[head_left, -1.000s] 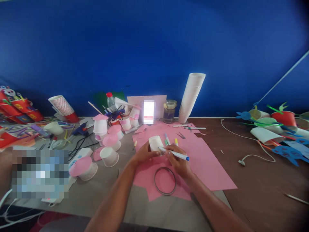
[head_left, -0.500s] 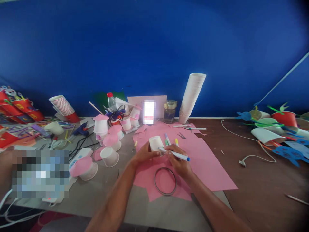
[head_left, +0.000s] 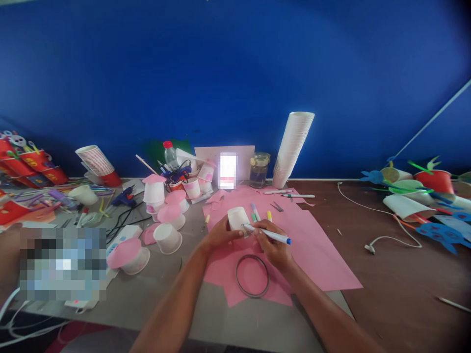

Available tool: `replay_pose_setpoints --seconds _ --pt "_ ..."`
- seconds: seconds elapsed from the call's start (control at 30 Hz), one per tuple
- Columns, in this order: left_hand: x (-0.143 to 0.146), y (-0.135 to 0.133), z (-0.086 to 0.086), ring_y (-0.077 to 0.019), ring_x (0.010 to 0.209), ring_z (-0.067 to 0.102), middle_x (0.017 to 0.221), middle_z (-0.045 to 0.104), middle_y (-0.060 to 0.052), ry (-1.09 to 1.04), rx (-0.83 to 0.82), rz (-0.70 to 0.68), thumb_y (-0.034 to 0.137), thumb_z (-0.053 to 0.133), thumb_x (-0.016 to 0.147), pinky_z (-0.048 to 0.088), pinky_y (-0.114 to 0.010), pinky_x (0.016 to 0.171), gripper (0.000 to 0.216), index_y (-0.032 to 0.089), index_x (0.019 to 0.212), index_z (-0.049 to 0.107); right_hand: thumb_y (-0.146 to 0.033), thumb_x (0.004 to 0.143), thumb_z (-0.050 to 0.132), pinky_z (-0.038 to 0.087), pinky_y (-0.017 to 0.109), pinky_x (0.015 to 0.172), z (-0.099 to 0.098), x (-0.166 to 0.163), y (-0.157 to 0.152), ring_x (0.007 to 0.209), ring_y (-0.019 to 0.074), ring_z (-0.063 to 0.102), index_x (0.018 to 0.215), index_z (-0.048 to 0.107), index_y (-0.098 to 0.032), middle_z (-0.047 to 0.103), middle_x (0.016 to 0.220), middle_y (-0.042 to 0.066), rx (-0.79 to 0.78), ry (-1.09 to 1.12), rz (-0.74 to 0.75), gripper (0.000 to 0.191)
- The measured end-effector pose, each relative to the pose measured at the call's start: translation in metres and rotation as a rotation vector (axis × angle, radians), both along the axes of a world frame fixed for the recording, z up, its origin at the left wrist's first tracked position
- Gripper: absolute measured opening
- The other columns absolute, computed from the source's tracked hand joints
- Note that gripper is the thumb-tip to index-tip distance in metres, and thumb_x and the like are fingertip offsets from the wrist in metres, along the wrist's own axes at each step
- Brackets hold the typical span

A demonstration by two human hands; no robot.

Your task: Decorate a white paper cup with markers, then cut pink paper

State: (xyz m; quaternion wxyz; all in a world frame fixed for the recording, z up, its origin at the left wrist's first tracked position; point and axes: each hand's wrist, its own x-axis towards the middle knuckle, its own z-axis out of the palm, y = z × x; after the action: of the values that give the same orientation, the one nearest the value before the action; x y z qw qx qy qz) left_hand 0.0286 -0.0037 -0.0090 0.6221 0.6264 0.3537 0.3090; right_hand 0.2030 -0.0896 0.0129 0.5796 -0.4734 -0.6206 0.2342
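Both bare forearms [head_left: 176, 299] reach forward, left hand [head_left: 222, 235] cupped, right hand [head_left: 273, 244] close by, its fingers [head_left: 270, 226] apparently pinched together.

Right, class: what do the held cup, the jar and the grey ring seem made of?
Held cup: probably paper; matte, opaque white wall. Jar: likely glass; clear, glossy, see-through sides. Grey ring: metal or plastic, cannot tell; thin, smooth, round band.

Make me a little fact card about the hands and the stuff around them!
Left hand: holds a white cup
Right hand: grips a marker, blue at its back end, tip close to the cup
Under the hands: pink paper
Nearer the person: a thin ring on the paper
Farther back: a jar, a tall leaning cup stack
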Motion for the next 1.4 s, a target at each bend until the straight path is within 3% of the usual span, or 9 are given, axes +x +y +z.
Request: replay_pose_setpoints --seconds 0.17,0.33,0.47,0.8,0.97,1.4 --pt "-0.002 0.002 -0.004 -0.0194 0.084 0.058 0.097 0.065 -0.009 0.017 0.009 0.003 0.05 0.084 0.056 0.046 -0.03 0.074 0.071 0.013 0.109 0.056 -0.031 0.086 0.055 0.048 0.027 0.054 0.003 -0.002 0.0 0.061 0.0157 0.06 0.084 0.066 -0.02 0.065 0.072 0.004 0.058 -0.025 -0.025 0.015" --pt "0.0 -0.001 0.002 -0.0187 0.082 0.058 0.094 0.065 -0.008 -0.011 -0.017 0.014 0.051 0.085 0.051 0.046 -0.03 0.073 0.072 0.013 0.105 0.056 -0.028 0.088 0.052 0.045 0.026 0.05 0.003 -0.001 -0.001 0.054 0.015 0.057 0.087 0.065 -0.02 0.061 0.061 0.001 -0.007 -0.014 -0.014 0.016" --pt "0.0 0.0 0.0 -0.0188 0.083 0.058 0.094 0.065 -0.008 0.002 0.001 0.015 0.05 0.085 0.052 0.046 -0.03 0.075 0.072 0.013 0.106 0.056 -0.029 0.086 0.055 0.045 0.026 0.05 0.002 -0.001 0.0 0.055 0.0144 0.056 0.085 0.065 -0.02 0.062 0.065 0.002 0.018 -0.022 -0.024 0.014" --pt "-0.003 0.002 -0.005 -0.0217 0.091 0.059 0.102 0.064 -0.01 -0.042 -0.018 -0.006 0.048 0.084 0.057 0.046 -0.033 0.081 0.07 0.013 0.111 0.055 -0.037 0.084 0.058 0.043 0.023 0.045 0.001 0.002 0.001 0.05 0.0121 0.052 0.085 0.065 -0.02 0.059 0.061 -0.001 -0.081 0.256 -0.08 0.018" --pt "-0.005 0.005 -0.007 -0.0225 0.092 0.059 0.103 0.064 -0.01 -0.038 -0.012 0.002 0.049 0.083 0.057 0.046 -0.033 0.08 0.07 0.013 0.11 0.057 -0.038 0.084 0.059 0.043 0.023 0.044 0.003 0.002 0.0 0.051 0.0129 0.053 0.084 0.065 -0.02 0.06 0.061 0.0 -0.088 0.288 -0.077 0.019" --pt "-0.004 -0.003 0.009 -0.0229 0.092 0.058 0.104 0.064 -0.01 -0.02 -0.022 0.021 0.052 0.084 0.053 0.045 -0.032 0.081 0.072 0.013 0.106 0.057 -0.044 0.086 0.059 0.046 0.023 0.045 0.001 0.0 -0.001 0.053 0.0132 0.055 0.088 0.066 -0.02 0.06 0.065 0.001 -0.073 0.296 -0.027 0.025"
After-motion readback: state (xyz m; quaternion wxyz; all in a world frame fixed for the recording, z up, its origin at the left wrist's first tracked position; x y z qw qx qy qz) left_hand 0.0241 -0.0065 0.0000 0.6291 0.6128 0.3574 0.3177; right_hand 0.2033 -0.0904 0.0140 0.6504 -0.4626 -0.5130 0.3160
